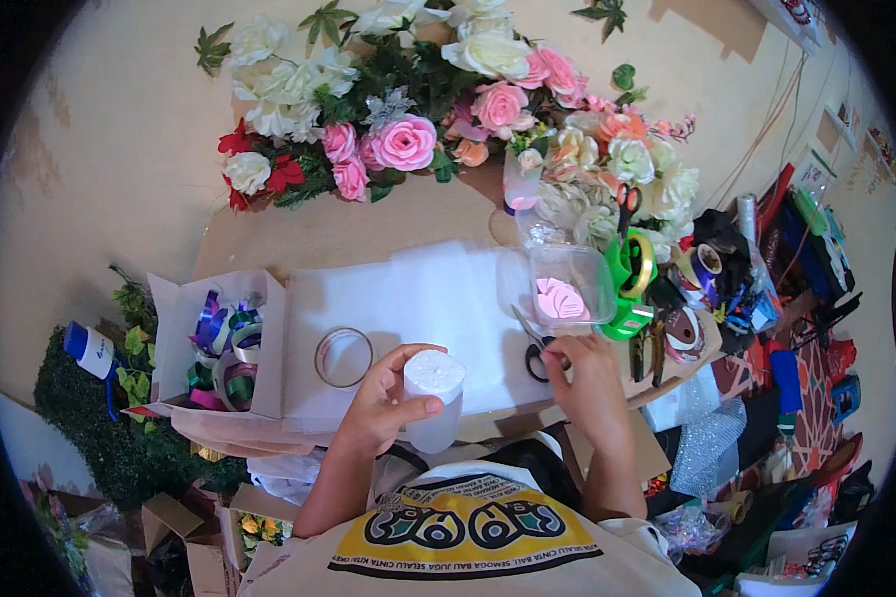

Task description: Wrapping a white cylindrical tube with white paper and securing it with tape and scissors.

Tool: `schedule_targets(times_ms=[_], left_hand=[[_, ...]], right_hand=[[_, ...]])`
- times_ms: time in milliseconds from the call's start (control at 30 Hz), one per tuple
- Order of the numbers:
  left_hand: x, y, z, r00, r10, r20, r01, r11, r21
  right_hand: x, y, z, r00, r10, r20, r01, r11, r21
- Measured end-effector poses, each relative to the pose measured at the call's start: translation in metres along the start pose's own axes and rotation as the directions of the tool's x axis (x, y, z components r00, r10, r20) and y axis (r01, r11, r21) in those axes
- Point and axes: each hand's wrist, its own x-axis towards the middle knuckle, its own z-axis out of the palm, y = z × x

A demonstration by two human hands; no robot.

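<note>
In my left hand (388,407) is a translucent white plastic cup (434,425), held upright in front of my chest. A round white foam piece (434,373) fills its top. My right hand (586,384) hangs over black-handled scissors (535,356), its bent fingers covering part of the handles. Whether it grips them or only passes above, I cannot tell. Just beyond that hand stands a clear plastic container (596,280) with pink paper pieces (561,300) inside. White sheets (358,298) lie over the table before me, and a tape roll (343,358) rests on them, left of the cup.
A white box (166,336) of curled ribbons borders the left side. Artificial flowers (403,142) fill the far edge. A green tape dispenser (629,317), pliers (658,351) and a ribbon spool (685,333) crowd the right. The table edge (216,442) curves near my body.
</note>
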Motion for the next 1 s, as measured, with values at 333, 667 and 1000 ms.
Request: schedule_targets(times_ms=[333,667,1000], left_hand=[[-0.009,0.016,0.021,0.991,0.078,-0.112,-0.074,0.996,0.04],[-0.01,0.018,0.02,0.998,0.027,-0.049,-0.035,0.984,-0.172],[-0.008,0.016,0.012,0.995,0.011,0.098,0.029,0.919,-0.393]], right_hand=[[0.001,0.015,0.026,0.971,0.208,-0.12,-0.228,0.957,-0.178],[0.001,0.006,0.01,0.961,0.276,-0.031,-0.277,0.94,-0.199],[-0.004,-0.008,0.008,0.952,0.132,0.275,-0.3,0.577,0.76]])
